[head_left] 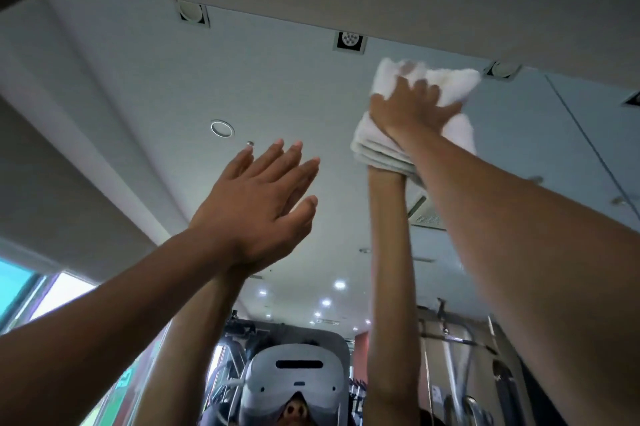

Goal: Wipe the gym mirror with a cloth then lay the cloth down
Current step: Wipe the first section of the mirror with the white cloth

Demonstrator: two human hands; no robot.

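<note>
Nearest: two bare forearms raised up toward the glass. Left hand [256, 203] is released, fingers straight and together, palm toward the large wall-mounted gym mirror [121, 96]. It holds nothing. It looks flat on or just off the glass; contact not clear.

Right hand [412, 106] is higher, fingers spread, palm pressing the white folded terry cloth [453, 82] flat onto the mirror close to its top edge. It pushes with a flat palm, not a fist grip. The cloth's stacked folded edges show below the wrist; the far corner sticks out past the fingertips.

Handling, judged: the cloth is soft, light and limp, several layers thick. It should slide on smooth glass and won't scratch. The layers can shear or unfold, and the free corner may flop. Best hold is palm centred on the stack, thumb and fingers spread wide. For laying it down, pinch through all the layers at the folded edge.

Farther, in the reflection: grey head-worn camera headset [294, 377], dark metal gym machine frame [467, 339], square recessed ceiling light [349, 41].
</note>
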